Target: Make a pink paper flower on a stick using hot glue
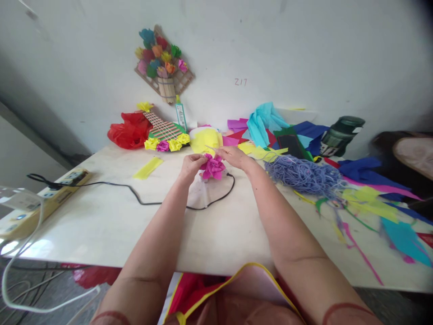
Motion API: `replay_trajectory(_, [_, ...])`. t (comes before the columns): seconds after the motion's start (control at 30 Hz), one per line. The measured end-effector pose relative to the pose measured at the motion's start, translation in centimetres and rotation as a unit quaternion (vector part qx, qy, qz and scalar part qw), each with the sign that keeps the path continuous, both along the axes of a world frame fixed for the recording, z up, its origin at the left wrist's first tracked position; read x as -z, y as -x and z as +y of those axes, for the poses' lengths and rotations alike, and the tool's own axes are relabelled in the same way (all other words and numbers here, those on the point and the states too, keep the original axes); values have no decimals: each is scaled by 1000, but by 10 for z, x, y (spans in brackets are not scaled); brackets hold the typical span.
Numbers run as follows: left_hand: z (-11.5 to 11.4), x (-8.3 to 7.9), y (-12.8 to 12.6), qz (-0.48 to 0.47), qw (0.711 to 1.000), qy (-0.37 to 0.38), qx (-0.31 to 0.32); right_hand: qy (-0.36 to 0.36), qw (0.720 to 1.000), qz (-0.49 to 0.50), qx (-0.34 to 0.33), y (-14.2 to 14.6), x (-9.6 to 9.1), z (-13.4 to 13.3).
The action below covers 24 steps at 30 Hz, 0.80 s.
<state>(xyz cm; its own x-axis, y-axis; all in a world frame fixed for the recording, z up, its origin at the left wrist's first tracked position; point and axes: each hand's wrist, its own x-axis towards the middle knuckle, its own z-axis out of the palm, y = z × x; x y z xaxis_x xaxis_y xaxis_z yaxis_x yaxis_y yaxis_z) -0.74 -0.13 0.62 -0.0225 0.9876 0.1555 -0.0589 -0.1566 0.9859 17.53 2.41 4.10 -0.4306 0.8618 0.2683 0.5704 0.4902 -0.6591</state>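
Both my hands meet over the middle of the pale table. Between them is a magenta crepe-paper flower. My left hand pinches the flower's left side with closed fingers. My right hand grips its right side, fingers curled, and a thin pale strip sticks up from its fingertips. A black cable loops on the table just under the flower.
A yellow power strip lies at the left edge. At the back lean a paper guitar with flowers, a red bag and a glue tube. Purple yarn, a dark jar and coloured paper scraps fill the right side.
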Motion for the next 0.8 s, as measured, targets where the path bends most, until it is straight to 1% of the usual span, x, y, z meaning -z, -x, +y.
replay_trajectory(0.1, [1,1,3,-3,1000,2,17,5,1000,4,-6,1,3,2])
replay_trajectory(0.2, [1,2,6,6,999,-2,35,-15,1000,11,-5,1,3,1])
replay_trajectory(0.3, [0,3,8,25,998,-13,57,-17,999,44,-9,1,1,-3])
replay_trajectory(0.37, [0,2,9,32,997,-21,70,10,996,83,-21,1,-1,-7])
replay_trajectory(0.47, [-1,2,9,40,995,-25,84,74,989,124,-35,1,-3,-10])
replay_trajectory(0.57, [-2,1,10,48,994,-25,93,111,986,113,-43,1,-3,-12])
replay_trajectory(0.8, [-4,-2,10,72,991,-32,106,149,982,70,-93,-1,-4,-11])
